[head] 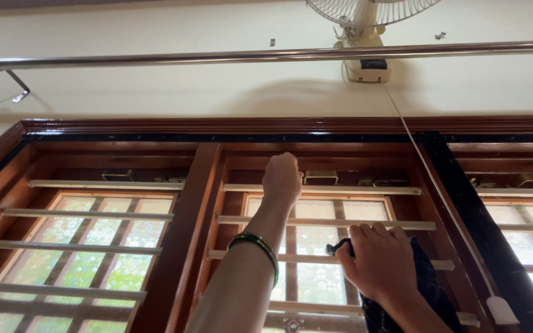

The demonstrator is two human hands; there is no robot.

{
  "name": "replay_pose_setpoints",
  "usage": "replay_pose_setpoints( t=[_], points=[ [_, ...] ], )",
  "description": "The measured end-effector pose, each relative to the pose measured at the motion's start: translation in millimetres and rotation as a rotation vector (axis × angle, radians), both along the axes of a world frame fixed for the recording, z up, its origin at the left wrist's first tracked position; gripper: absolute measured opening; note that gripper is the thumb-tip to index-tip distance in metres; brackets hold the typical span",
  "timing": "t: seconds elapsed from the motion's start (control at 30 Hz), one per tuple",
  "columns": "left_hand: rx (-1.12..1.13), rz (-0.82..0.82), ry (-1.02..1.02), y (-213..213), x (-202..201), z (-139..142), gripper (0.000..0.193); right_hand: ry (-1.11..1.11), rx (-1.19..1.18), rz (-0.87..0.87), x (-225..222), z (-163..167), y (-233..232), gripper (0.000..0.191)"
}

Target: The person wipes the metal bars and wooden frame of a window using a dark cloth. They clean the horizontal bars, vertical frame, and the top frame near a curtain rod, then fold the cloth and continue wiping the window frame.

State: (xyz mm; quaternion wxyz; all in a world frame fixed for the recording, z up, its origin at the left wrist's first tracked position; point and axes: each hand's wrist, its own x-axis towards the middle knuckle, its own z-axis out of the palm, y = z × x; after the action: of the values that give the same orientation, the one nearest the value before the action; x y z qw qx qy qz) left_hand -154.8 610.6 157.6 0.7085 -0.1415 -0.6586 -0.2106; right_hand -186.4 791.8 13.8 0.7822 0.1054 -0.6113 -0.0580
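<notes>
The left hand (282, 177) is raised, closed in a fist, to the top of the wooden window frame (316, 126). A dark cloth (430, 280) is gripped by the right hand (379, 262) against the white bars (322, 190), lower right.

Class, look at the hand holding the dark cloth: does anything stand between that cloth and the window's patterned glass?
Yes. The pale horizontal bars cross in front of the glass; the right hand presses the dark cloth against them, on the room side.

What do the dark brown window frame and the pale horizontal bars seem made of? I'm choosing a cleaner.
Dark brown window frame: looks like varnished wood, with glossy highlights and reddish grain. Pale horizontal bars: smooth and cream-coloured, probably painted metal, though painted wood is possible. The right hand presses a dark cloth against them.
</notes>
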Motion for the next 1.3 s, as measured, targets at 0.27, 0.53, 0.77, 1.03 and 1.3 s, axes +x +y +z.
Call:
replay_pose_setpoints(
  t=[0.27,0.53,0.77,1.03,1.3],
  points=[
    [0.13,-0.023,0.049,20.5,-15.3,11.5,0.02,-0.01,0.024,0.074,3.4,-2.8,1.7,0.025],
    [0.129,-0.03,-0.11,5.3,-11.3,27.3,0.017,0.03,0.05,0.152,-0.7,-4.9,7.5,0.025],
    [-0.304,0.588,-0.045,-14.9,13.4,10.4,0.011,0.03,0.061,0.166,-2.9,-4.1,9.5,0.029],
    [-0.142,0.135,-0.157,-12.8,17.5,4.2,0.025,0.081,0.085,0.194,-5.4,-4.3,10.3,0.03],
    [0.159,0.064,-0.13,36.8,-0.7,10.9,0.036,0.044,0.062,0.168,-6.2,-3.1,12.4,0.029]
  ],
)
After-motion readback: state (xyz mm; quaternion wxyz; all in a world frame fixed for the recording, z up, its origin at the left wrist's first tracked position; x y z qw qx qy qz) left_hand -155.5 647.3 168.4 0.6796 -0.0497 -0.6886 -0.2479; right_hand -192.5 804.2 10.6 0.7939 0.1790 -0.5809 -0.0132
